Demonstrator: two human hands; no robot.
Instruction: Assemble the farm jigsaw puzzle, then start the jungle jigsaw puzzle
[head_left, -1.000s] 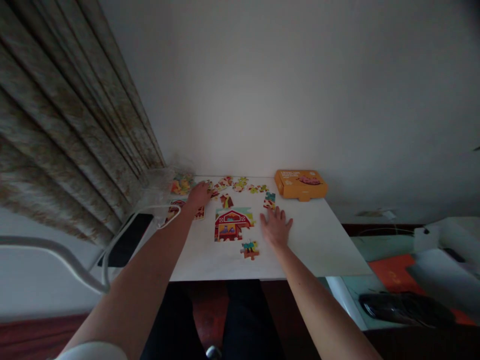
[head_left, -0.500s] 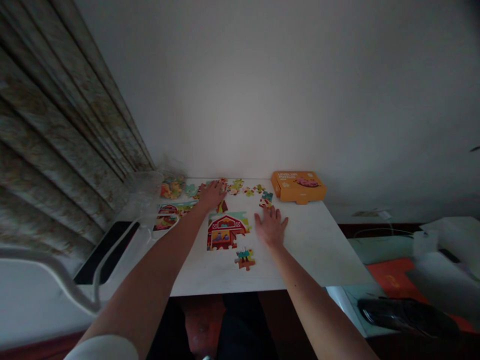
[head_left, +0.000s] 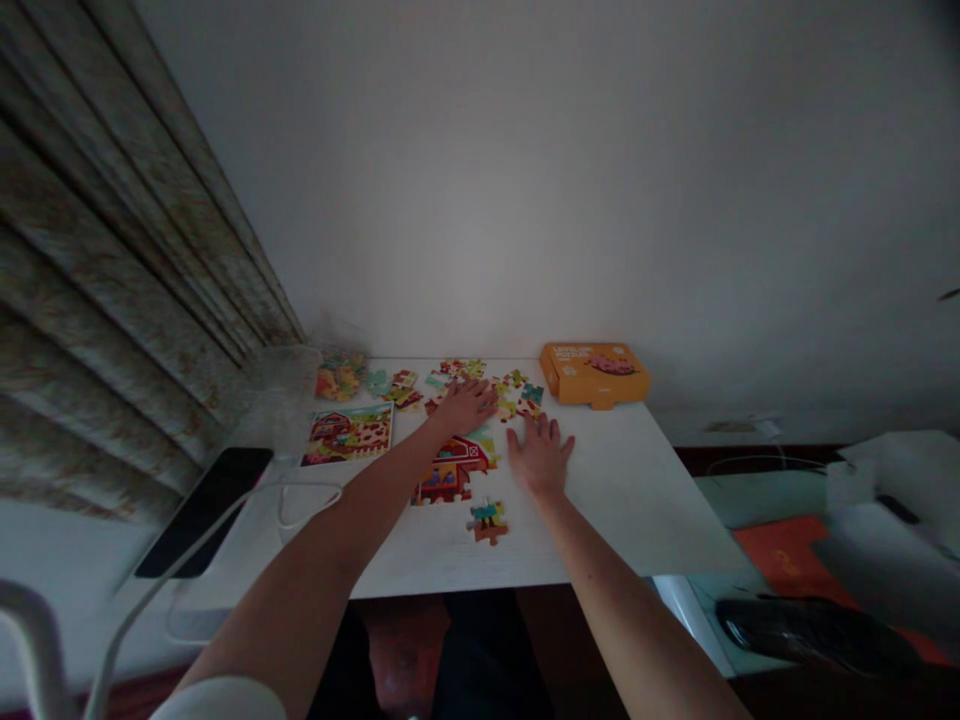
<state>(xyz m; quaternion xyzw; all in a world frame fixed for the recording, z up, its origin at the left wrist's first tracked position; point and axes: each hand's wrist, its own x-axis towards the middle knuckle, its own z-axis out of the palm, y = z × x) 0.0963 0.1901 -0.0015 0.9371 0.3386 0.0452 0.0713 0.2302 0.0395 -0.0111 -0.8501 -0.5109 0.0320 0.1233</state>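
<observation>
My left hand (head_left: 466,406) lies palm down over loose jigsaw pieces (head_left: 457,372) at the far side of the white table (head_left: 637,520), just above a part-built red barn puzzle (head_left: 451,472). Its fingers show nothing held. My right hand (head_left: 540,456) rests flat with spread fingers to the right of the barn, touching only the tabletop as far as I can see. A small joined cluster of pieces (head_left: 489,522) lies below the barn. The barn's upper part is hidden behind my left hand.
A farm picture card (head_left: 348,435) and a heap of pieces (head_left: 339,378) lie at the left. An orange puzzle box (head_left: 595,375) stands at the back. A clear plastic bag (head_left: 289,395), a black phone (head_left: 204,512) and a white cable (head_left: 307,505) lie left, beside a curtain (head_left: 127,250).
My left hand has slid right and toward me, now partly over the barn. The picture card shows more fully, and more loose pieces lie spread along the far edge. My right hand has barely moved.
</observation>
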